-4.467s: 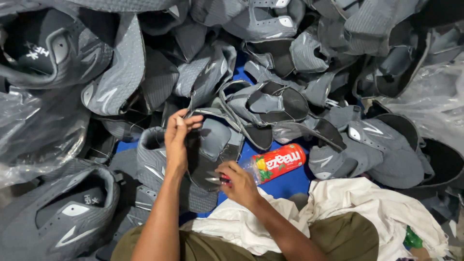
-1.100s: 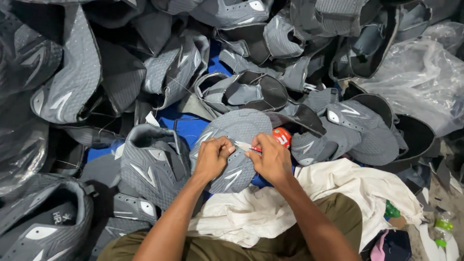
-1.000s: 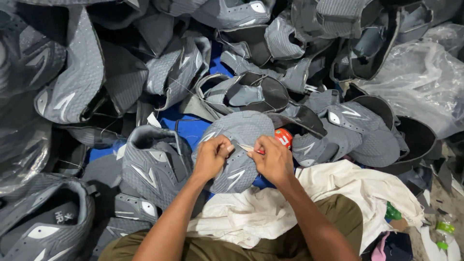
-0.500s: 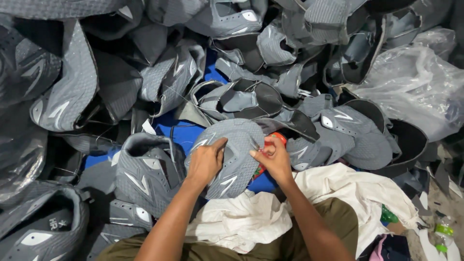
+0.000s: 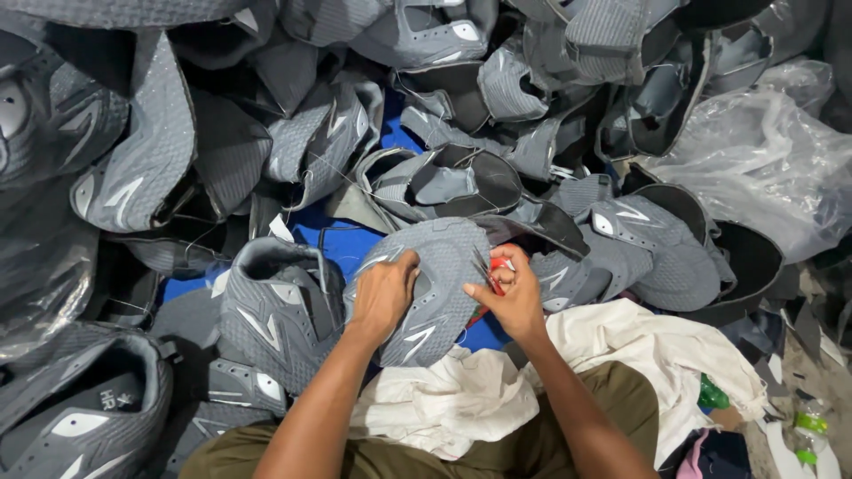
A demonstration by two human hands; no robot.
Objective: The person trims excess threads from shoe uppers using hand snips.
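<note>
A grey knitted shoe upper (image 5: pixel 441 293) with white stripes lies in front of me over a blue surface. My left hand (image 5: pixel 383 295) grips its left side with the fingers curled over the fabric. My right hand (image 5: pixel 506 297) is closed on a small red-handled cutter (image 5: pixel 493 270), whose metal tip touches the upper's right edge. Loose threads trail from the fabric near the blade.
Piles of similar grey shoe uppers (image 5: pixel 275 302) surround me on all sides. A white cloth (image 5: pixel 461 399) covers my lap. Clear plastic bags (image 5: pixel 754 168) lie at the right and at the far left. A blue sheet (image 5: pixel 346 239) shows between the uppers.
Both hands stayed on the same upper. The right hand shifted slightly up along its right edge with the cutter; the upper turned a little.
</note>
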